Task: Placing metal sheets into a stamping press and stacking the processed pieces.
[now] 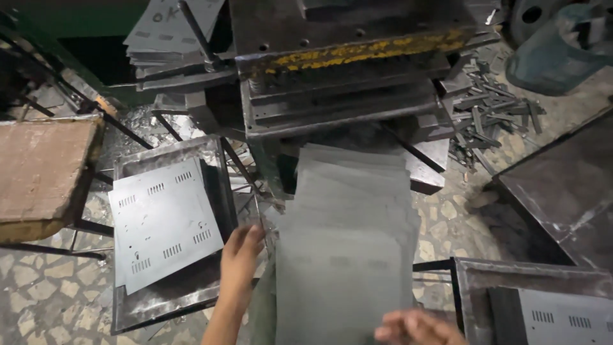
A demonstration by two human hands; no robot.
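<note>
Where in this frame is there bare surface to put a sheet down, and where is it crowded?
Bare: the brown board at far left and the dark plate at right. Crowded: the left tray holds punched sheets, the blank stack fills the middle below the press, and scrap strips litter the floor.

Both arms come in from the bottom edge of the frame. The left hand [241, 254] sits low and a little left of centre, forearm bare and rising steeply from the bottom edge, wrist straight, fingers together and curled slightly at the tips — palm turned inward to the right. The right hand [418, 327] shows only at the lower right of centre, blurred, fingers spread loosely and pointing left — its grip can't be made out.
</note>
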